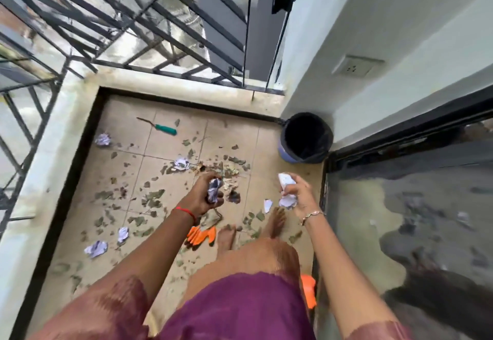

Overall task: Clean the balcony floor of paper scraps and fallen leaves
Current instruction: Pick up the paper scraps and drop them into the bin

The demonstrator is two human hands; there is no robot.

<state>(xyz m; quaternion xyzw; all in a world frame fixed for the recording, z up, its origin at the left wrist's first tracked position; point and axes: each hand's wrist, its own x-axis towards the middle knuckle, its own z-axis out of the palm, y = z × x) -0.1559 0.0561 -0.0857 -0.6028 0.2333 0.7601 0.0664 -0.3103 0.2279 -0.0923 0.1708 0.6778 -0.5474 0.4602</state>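
Paper in left hand: the left hand (203, 198) has its fingers curled tight round one crumpled scrap (214, 189).
Paper in right hand: the right hand (300, 195) grips a paper wad (286, 193), whose white ends stick out above and below the fingers.
Loose paper: a small piece (267, 205) lies on the floor tiles (128, 131) between the hands, nearer the right one. A paper ball (181, 164) sits just beyond the left hand, and a far ball (102, 139) lies well out to its left. Two near balls (96, 248) lie left of the left forearm.
Leaves: dry leaves (153, 198) are strewn across the tiles, thickest under and beyond the left hand.
Bin: a black-lined bin (289, 153) stands upright in the corner beyond the right hand.
Tools: a green-handled screwdriver (160, 126) lies far beyond the left hand. Orange gloves (201, 235) lie on the floor, showing beside the left wrist, next to bare feet (225, 235).
Edges: a railing (106, 32) runs along the left side, and a glass door (400, 233) stands right of the right arm.
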